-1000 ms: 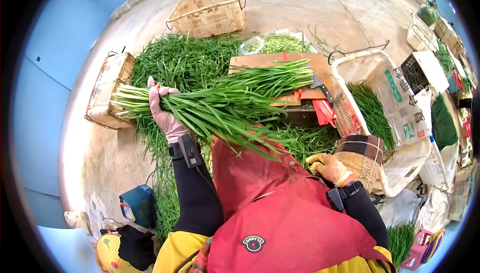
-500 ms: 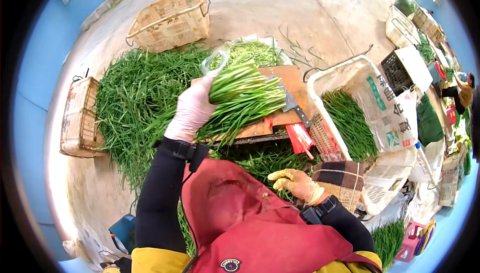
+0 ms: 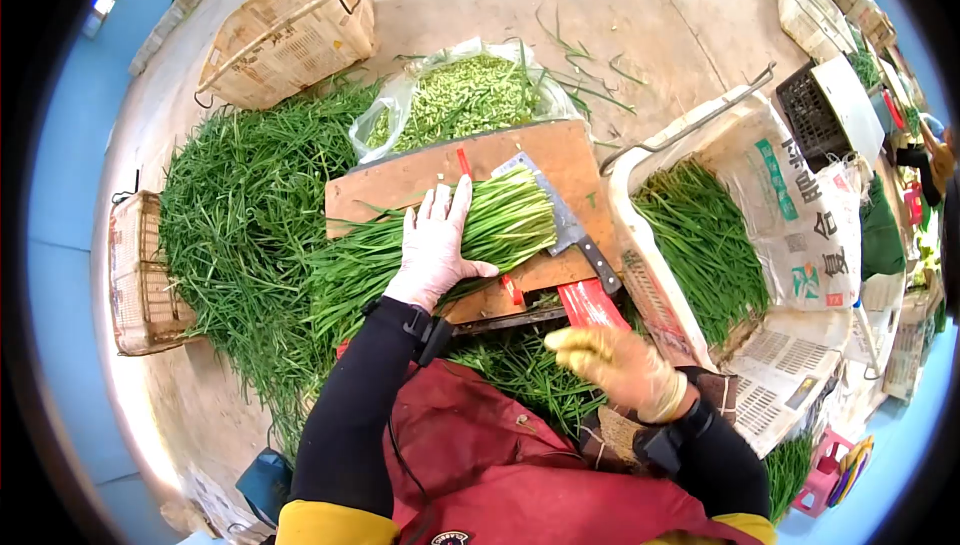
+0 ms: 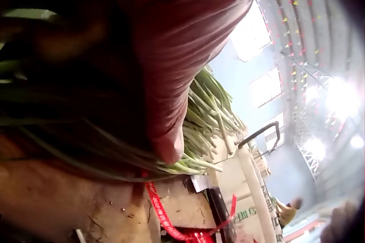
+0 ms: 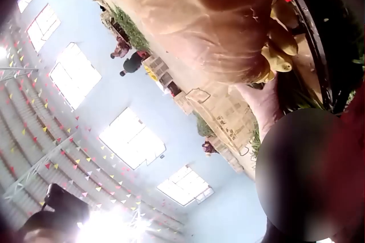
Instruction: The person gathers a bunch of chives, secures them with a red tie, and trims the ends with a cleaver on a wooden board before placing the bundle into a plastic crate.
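Observation:
My left hand (image 3: 437,245), in a pale thin glove, rests with spread fingers on a bundle of green chives (image 3: 515,215) lying across a wooden board (image 3: 400,180). The pale cut ends point right. In the left wrist view the thumb (image 4: 168,135) lies along the stalks. A red tie strip (image 3: 463,162) shows beyond the bundle, and its other end (image 3: 511,289) on the near side. Just right of the bundle lies a cleaver (image 3: 570,220) with a dark handle. My right hand (image 3: 615,363), yellow-gloved and holding nothing, hovers near red strips (image 3: 590,303) at the board's front edge.
Loose chives (image 3: 240,215) are heaped at left. Beyond the board stands a bag of chopped pale stalks (image 3: 465,95). A crate (image 3: 625,185) holding chives is at right, with a wire handle sticking up. Another crate (image 3: 290,35) stands at back left; a checkered cloth (image 3: 720,390) lies near my right wrist.
My left hand has swung the bundle from the left onto the board, turning its pale ends to the right, and now lies flat on it. My right hand has risen forward from the checkered cloth.

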Demonstrator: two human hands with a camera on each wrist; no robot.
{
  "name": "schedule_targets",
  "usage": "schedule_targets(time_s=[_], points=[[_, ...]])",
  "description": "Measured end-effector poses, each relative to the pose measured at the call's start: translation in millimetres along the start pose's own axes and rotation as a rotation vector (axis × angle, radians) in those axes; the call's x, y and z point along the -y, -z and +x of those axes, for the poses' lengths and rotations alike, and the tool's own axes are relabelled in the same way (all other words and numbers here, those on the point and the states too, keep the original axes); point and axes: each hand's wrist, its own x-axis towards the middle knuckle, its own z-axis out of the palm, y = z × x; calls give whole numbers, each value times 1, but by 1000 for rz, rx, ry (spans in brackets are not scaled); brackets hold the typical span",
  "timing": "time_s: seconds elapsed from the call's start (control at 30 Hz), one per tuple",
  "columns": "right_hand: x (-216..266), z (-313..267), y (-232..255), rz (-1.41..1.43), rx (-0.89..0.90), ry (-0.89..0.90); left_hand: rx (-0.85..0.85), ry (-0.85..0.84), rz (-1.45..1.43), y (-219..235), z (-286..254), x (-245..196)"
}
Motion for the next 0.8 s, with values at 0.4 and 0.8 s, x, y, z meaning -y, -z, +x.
schedule_targets(time_s=[0.4,0.8], points=[[8,139,41,-740,-475,549,52,-17,-94,2,-2,8],[-40,160,29,-1239,-334,332,66,-31,-209,-7,5,18]])
